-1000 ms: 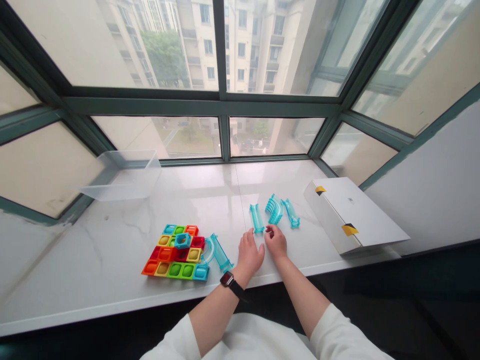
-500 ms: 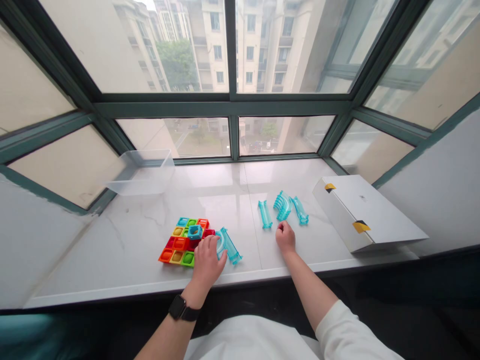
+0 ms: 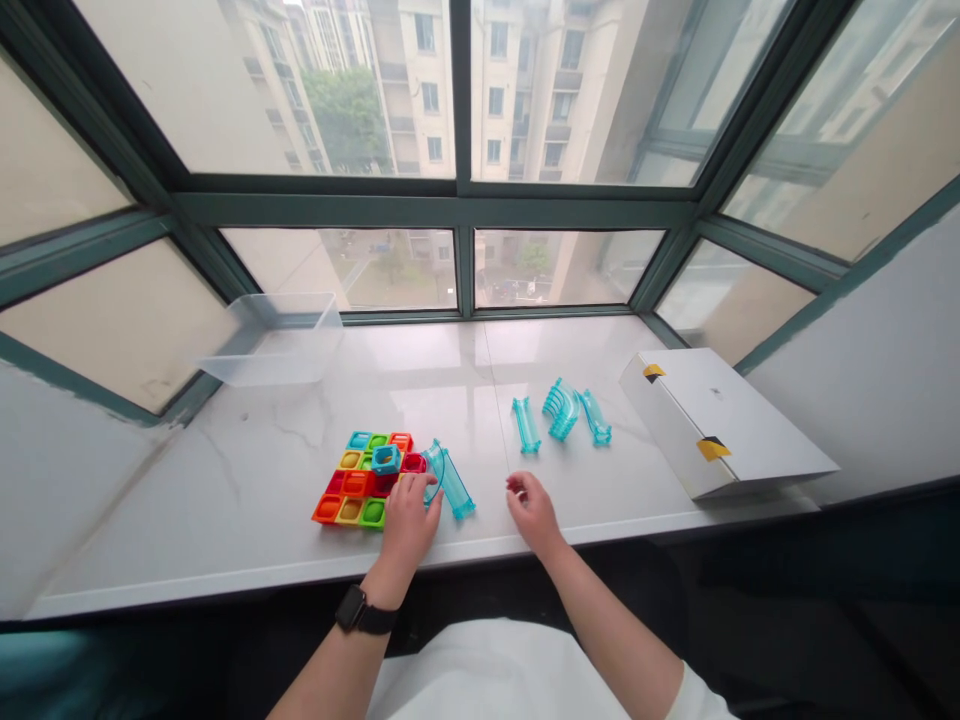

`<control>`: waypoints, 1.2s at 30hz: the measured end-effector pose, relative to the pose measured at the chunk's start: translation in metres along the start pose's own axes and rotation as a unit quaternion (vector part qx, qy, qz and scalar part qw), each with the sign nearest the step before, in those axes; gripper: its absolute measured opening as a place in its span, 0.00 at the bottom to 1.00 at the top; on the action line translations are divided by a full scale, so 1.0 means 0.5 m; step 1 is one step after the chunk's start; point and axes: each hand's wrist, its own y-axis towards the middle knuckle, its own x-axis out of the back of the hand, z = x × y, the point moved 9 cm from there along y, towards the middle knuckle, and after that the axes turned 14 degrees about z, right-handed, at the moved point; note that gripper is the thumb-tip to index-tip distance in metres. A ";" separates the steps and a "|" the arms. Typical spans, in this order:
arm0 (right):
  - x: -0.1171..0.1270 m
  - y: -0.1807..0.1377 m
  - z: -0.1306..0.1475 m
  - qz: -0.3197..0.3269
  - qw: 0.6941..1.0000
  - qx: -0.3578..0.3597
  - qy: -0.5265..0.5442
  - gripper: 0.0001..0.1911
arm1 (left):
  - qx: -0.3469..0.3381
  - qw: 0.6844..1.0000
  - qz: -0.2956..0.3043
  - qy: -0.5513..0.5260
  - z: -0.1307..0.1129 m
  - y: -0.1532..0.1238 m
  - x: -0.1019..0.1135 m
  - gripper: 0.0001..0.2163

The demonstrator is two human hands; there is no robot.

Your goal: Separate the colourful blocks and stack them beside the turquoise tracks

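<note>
My left hand (image 3: 407, 520), with a black watch (image 3: 361, 610) on its wrist, rests at the right side of a panel of coloured square blocks (image 3: 352, 483). Its thumb and fingers close around a clear blue curved track piece (image 3: 434, 459), partly hidden by the hand. A straight clear blue track piece (image 3: 457, 488) lies right beside it. One blue block (image 3: 386, 460) sits raised on top of the panel. Over the counter to the right, my right hand (image 3: 534, 512) is loosely curled, fingertips a little apart, with nothing visible in it.
Beyond my right hand lie a straight track piece (image 3: 526, 426), a ridged curved piece (image 3: 561, 409) and another track piece (image 3: 597, 418). A clear plastic bin (image 3: 274, 370) stands at the back left. At the right is a white box (image 3: 727, 420). Windows border the white counter (image 3: 247, 500).
My right hand has moved left and toward me, away from the blue pieces, its fist loosening. My left hand stays at the panel's edge by the curved piece. The view has shifted slightly.
</note>
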 end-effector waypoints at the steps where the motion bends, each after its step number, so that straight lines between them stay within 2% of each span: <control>1: -0.036 -0.009 0.024 0.029 0.999 0.028 -0.005 0.13 | -0.012 1.000 -0.008 -0.020 -0.003 -0.003 0.006 0.05; 4: -0.096 -0.025 0.069 0.051 0.996 0.072 -0.027 0.15 | -0.043 0.994 -0.047 -0.086 -0.013 -0.017 0.033 0.09; 7: -0.098 -0.029 0.089 0.032 0.996 0.081 -0.027 0.13 | -0.056 0.987 -0.077 -0.126 -0.025 -0.033 0.059 0.12; 9: -0.084 -0.029 0.102 0.026 0.997 0.076 -0.004 0.13 | -0.074 0.986 -0.075 -0.133 -0.045 -0.043 0.065 0.12; 12: -0.072 -0.027 0.128 0.060 0.994 0.049 0.075 0.14 | -0.116 0.983 -0.041 -0.135 -0.096 -0.055 0.056 0.10; 15: -0.075 -0.027 0.146 0.111 0.978 -0.005 0.176 0.16 | -0.154 0.976 0.001 -0.153 -0.150 -0.068 0.038 0.11; 20: -0.034 -0.035 0.135 0.057 0.967 -0.088 0.234 0.16 | -0.170 0.957 0.050 -0.229 -0.203 -0.081 0.024 0.24; 25: -0.023 -0.043 0.134 0.075 0.950 -0.115 0.280 0.16 | -0.112 0.948 0.110 -0.276 -0.200 -0.065 0.010 0.10; 30: -0.005 -0.042 0.157 0.083 0.964 -0.102 0.231 0.18 | -0.090 0.937 0.156 -0.299 -0.199 -0.059 0.000 0.09; 36: 0.063 -0.032 0.163 0.022 0.990 -0.090 0.111 0.24 | -0.101 0.938 0.192 -0.271 -0.218 -0.078 0.002 0.09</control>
